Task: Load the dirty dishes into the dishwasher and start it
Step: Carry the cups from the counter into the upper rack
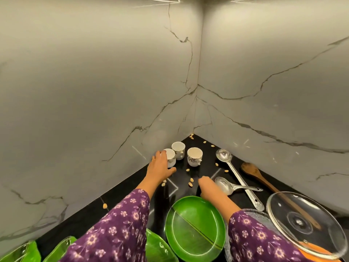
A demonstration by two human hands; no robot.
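Note:
Three white patterned cups stand in the corner of a black counter (83,222). My left hand (160,166) grips the nearest cup (171,157); a second cup (178,149) stands right behind it and a third cup (194,156) to the right. My right hand (206,184) hovers low over the counter with its fingers curled down, and whether it holds anything is hidden. A round green plate (194,229) lies just below my right wrist. A steel ladle (238,176), a steel serving spoon (229,186) and a wooden spoon (264,182) lie to the right.
Several nut shells (190,182) are scattered over the counter. A glass lid (304,224) sits on an orange pot at the right. Green leaf-shaped dishes (60,250) line the bottom edge. Marble walls (113,91) close the corner on both sides.

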